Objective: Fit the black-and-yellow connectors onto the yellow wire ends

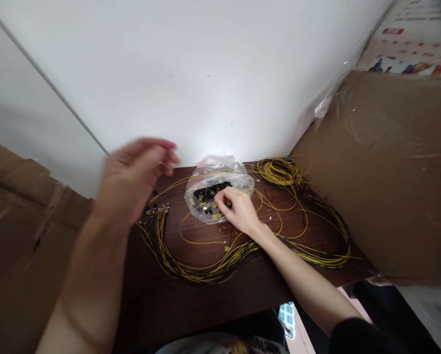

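Over the open clear plastic bag [193, 204], my right hand [239, 207] has its thumb and fingertips pressed together. What they hold, if anything, is too small to make out. Small black and yellow plastic pieces [204, 193] fill the bag. My left hand [130, 179] is raised in the air to the left of the bag, its curled fingers smeared by motion. A long bundle of yellow and black wires [205, 274] curves across the brown table, passing beneath my right forearm. At its left end are small pale tips [163, 209].
A coil of yellow wire [277, 173] lies at the back right. Cardboard boxes stand at the right [401, 172] and left [17, 246]. Behind the table [169, 300] rises a white wall [205, 88]. A small yellow piece [227, 249] lies near the bundle.
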Available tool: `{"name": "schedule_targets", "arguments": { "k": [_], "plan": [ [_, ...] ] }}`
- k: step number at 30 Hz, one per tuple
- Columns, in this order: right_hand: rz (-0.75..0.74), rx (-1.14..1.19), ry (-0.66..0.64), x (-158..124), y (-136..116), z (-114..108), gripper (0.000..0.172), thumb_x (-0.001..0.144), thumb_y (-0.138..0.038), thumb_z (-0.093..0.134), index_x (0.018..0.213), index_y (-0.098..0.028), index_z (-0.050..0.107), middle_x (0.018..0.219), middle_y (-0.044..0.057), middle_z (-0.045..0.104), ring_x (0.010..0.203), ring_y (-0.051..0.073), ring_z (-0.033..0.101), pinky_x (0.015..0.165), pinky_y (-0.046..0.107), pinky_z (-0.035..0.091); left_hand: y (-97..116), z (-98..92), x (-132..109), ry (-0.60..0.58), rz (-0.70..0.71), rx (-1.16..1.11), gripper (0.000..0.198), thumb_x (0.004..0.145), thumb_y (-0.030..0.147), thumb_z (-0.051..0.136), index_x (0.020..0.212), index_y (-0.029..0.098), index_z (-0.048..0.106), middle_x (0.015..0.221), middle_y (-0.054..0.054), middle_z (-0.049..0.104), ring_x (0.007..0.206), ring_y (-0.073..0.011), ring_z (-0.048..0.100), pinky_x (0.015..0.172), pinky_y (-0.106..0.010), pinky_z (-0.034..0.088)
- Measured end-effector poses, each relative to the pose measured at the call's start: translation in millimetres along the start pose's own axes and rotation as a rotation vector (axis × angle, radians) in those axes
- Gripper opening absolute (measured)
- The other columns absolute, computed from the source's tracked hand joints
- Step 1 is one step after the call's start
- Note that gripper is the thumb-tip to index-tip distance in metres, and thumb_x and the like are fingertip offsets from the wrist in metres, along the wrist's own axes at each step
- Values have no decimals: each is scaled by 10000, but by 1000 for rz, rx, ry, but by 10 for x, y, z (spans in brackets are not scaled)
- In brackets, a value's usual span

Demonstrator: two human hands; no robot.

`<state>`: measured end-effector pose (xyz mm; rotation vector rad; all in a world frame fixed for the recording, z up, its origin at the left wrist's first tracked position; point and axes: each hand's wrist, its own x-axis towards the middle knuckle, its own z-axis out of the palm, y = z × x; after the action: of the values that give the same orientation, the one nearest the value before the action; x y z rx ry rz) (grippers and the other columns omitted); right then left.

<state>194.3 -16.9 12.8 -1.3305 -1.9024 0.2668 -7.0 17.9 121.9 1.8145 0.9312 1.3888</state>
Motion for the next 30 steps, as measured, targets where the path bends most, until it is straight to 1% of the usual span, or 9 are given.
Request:
{"name": "schedule_targets", "arguments": {
  "k": [2, 4, 6, 9, 13, 16, 21, 25, 30],
  "plan": [
    [-2, 1, 9, 0, -6, -2, 106, 838, -175, 471, 776, -177, 557, 766, 22, 600, 744, 144, 543, 709, 254, 416, -176, 208, -98, -188, -62, 70, 168, 813, 231, 579, 921, 121, 645, 791, -21, 646, 666, -99, 564, 632, -239, 474],
    [-7, 2, 15, -2, -13, -3, 99, 838, -179, 473, 781, -176, 554, 766, 22, 597, 748, 145, 541, 709, 253, 414, -372, 384, -220, -258, 5, 264, 191, 751, 217, 636, 933, 164, 655, 858, -31, 648, 744, -141, 572, 656, -264, 475],
    [-10, 6, 16, -4, -20, -2, 87, 834, -180, 480, 789, -174, 555, 770, 22, 596, 751, 145, 540, 707, 252, 413, -546, 497, -340, -296, 89, 403, 251, 728, 189, 646, 979, 190, 641, 930, -39, 636, 826, -169, 567, 723, -298, 472],
    [-10, 11, 12, -6, -27, -1, 91, 832, -175, 478, 790, -175, 558, 769, 23, 594, 744, 145, 537, 699, 251, 411, -729, 558, -479, -282, 123, 461, 237, 757, 166, 611, 992, 191, 622, 934, -42, 626, 854, -178, 564, 768, -313, 462],
    [-6, 15, 6, -10, -29, 2, 104, 837, -177, 470, 783, -179, 559, 765, 25, 595, 734, 147, 536, 694, 253, 411, -850, 561, -579, -207, 135, 497, 160, 807, 183, 564, 957, 191, 621, 834, -32, 613, 751, -160, 558, 719, -287, 448],
    [-9, 23, 5, -16, -27, 3, 99, 834, -175, 475, 773, -179, 553, 765, 23, 597, 734, 145, 537, 697, 255, 412, -891, 567, -612, -170, 127, 470, 142, 812, 188, 564, 940, 186, 627, 788, -20, 607, 675, -138, 536, 672, -261, 431],
    [-10, 21, -7, -17, -22, 2, 109, 833, -176, 472, 772, -177, 563, 759, 26, 593, 732, 149, 537, 694, 262, 416, -937, 600, -637, -152, 101, 412, 125, 804, 195, 574, 907, 184, 643, 688, 4, 578, 597, -116, 497, 600, -235, 403],
    [-7, 17, -13, -13, -18, 6, 107, 831, -178, 475, 774, -175, 566, 762, 27, 597, 735, 149, 541, 700, 263, 419, -979, 621, -646, -143, 55, 335, 119, 800, 218, 585, 889, 174, 650, 695, 2, 597, 567, -105, 488, 569, -224, 396],
    [-3, 6, -16, -17, -6, 5, 103, 833, -182, 479, 779, -177, 567, 763, 26, 604, 731, 149, 547, 700, 261, 421, -1007, 624, -645, -143, 31, 288, 110, 796, 233, 595, 861, 170, 659, 755, -18, 640, 623, -121, 543, 603, -232, 416]
  ]
}}
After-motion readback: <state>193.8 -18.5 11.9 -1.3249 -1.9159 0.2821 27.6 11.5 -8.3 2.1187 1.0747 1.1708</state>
